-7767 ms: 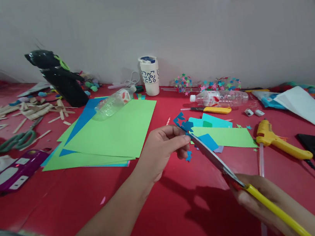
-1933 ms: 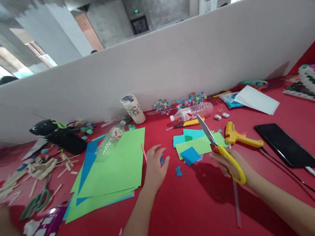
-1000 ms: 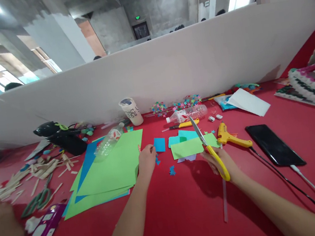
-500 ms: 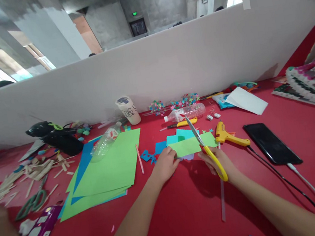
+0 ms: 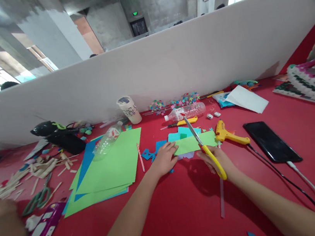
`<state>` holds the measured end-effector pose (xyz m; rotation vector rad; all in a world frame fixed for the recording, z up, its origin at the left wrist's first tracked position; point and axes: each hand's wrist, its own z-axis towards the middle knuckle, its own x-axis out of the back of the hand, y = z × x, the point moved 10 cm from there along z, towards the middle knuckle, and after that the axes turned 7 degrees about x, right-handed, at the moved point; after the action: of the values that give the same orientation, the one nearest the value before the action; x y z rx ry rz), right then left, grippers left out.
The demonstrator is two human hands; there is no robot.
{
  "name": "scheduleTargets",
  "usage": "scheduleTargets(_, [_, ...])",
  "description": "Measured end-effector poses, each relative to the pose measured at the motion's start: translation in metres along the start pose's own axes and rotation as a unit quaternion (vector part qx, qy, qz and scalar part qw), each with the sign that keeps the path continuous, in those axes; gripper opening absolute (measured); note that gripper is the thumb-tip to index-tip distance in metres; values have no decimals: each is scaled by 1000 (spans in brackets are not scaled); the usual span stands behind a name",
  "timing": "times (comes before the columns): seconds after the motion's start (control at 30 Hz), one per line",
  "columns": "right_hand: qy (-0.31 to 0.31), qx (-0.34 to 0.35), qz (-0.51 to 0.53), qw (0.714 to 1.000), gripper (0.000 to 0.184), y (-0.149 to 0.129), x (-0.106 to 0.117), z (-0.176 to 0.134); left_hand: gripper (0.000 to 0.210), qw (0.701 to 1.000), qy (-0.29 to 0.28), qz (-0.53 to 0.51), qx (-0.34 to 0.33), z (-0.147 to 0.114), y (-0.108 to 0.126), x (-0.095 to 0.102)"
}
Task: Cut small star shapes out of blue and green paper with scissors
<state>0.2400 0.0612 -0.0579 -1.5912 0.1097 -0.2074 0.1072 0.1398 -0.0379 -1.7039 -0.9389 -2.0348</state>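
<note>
In the head view a narrow light-green paper strip [image 5: 192, 144] lies across blue and teal paper pieces on the red table. My left hand [image 5: 164, 160] rests at its left end, fingers stretched out over the paper's edge. Yellow-handled scissors [image 5: 215, 161] are held in my right hand [image 5: 224, 158], blades pointing up and away over the strip. The fingers of that hand are partly hidden behind the handle, close to the strip's lower right edge. Just left of my left hand are cut blue paper scraps [image 5: 148, 155].
A yellow glue gun [image 5: 232, 137] and a corded black phone [image 5: 270, 142] lie to the right. Green and blue sheets [image 5: 108, 168] with a plastic bottle [image 5: 109, 138] are left. Another person's hand [image 5: 5, 233] is at far left, near a purple case [image 5: 46, 224].
My left hand's fingers have loosened and spread at the strip's left end. My right hand with the scissors has barely moved. The view has shifted slightly.
</note>
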Motion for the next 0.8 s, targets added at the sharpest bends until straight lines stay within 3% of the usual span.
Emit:
scheduleTargets(0.13, [2, -4, -1, 1000, 32, 2, 1, 0, 55, 998, 54, 16, 39, -2, 6, 10])
scheduleTargets(0.2, [5, -6, -3, 1000, 32, 3, 2, 1, 53, 996, 65, 27, 59, -3, 9, 14])
scheduleTargets(0.4, [4, -8, -5, 1000, 33, 3, 1, 0, 16, 997, 9, 73, 22, -5, 26, 0])
scheduleTargets(0.8, [-5, -3, -29, 1000, 33, 2, -1, 0, 25, 994, -17, 112, 2, -7, 34, -9])
